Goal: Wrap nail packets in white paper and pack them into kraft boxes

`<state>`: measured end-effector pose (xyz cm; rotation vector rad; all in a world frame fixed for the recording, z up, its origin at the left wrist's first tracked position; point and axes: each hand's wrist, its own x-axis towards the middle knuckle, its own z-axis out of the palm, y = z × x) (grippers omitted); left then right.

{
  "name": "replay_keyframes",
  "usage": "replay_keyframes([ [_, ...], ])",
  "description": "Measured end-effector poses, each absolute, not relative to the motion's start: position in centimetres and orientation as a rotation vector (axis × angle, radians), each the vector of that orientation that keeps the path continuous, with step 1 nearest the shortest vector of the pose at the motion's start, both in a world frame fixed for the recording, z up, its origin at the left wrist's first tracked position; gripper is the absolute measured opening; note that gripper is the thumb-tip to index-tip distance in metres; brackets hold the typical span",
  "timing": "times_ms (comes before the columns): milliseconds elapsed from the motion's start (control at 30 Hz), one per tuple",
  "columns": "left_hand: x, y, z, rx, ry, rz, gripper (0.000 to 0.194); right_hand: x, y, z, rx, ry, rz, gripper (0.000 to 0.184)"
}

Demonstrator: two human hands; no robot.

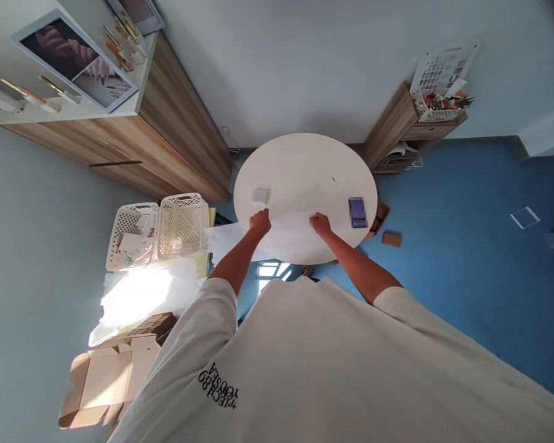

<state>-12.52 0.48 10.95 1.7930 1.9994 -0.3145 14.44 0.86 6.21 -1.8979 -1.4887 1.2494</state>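
White sheet [290,237], lying over the near part of the counter [305,160], pinched near its far edge by curled fingers of left hand [260,223] and right hand [321,224], set apart presumably for tautness.

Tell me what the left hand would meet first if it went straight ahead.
Likely the small white square item on the oval table, just beyond the left hand; depth is unclear, and the hand could pass right of it.

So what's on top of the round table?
On the round table: part of a white sheet, with the left hand and right hand closed on it, a small white square thing, a blurred purple thing and a tiny dark thing. I can't see what the sheet covers.
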Motion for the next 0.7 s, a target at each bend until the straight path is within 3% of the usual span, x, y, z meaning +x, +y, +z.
replay_keyframes([
  [167, -9.0, 3.8, 10.2, 2.019, 1.923, -0.385, 0.043, 17.5, 1.2, 5.1, -1.933, -1.716, 0.917, 0.057],
  [300, -6.3, 6.4, 9.7, 2.24, 1.71, -0.465, 0.043, 18.2, 1.0, 5.3, -1.784, -2.064, 0.666, 0.042],
  [400, -4.1, 8.2, 9.7, 2.352, 1.546, -0.462, 0.044, 18.5, 1.1, 5.1, -1.727, -2.186, 0.705, 0.03],
  [533, -1.6, 10.3, 9.6, 2.494, 1.353, -0.43, 0.049, 19.0, 1.3, 4.2, -1.823, -2.058, 0.879, 0.028],
  [700, 0.0, 12.3, 8.4, 2.494, 1.264, -0.205, 0.078, 19.3, 0.9, 2.9, -1.885, -1.836, 0.981, 0.024],
])
